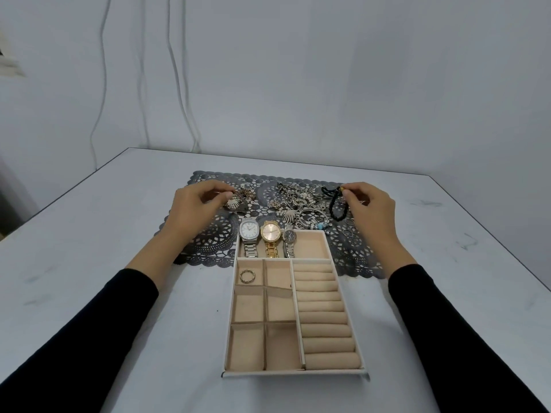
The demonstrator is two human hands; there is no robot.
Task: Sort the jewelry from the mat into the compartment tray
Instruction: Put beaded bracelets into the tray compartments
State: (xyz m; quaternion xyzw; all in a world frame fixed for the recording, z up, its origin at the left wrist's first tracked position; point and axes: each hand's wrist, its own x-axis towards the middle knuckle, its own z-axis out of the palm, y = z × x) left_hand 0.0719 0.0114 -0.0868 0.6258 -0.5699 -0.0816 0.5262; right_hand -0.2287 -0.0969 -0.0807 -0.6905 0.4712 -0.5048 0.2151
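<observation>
Right hand (369, 210) pinches the black bead bracelet (335, 208), probably limp and light, at its gold bead (343, 190); left hand (193, 207), curled, touches tangled chains (243, 198), grip unclear.

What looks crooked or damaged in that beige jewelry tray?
One cardboard cross divider in the beige compartment tray looks bent: it slants between the small square cells instead of running straight. The three metal wristwatches also poke past the tray's far rim.

Right hand (369, 210) pinches the black beaded bracelet (334, 209)
</observation>
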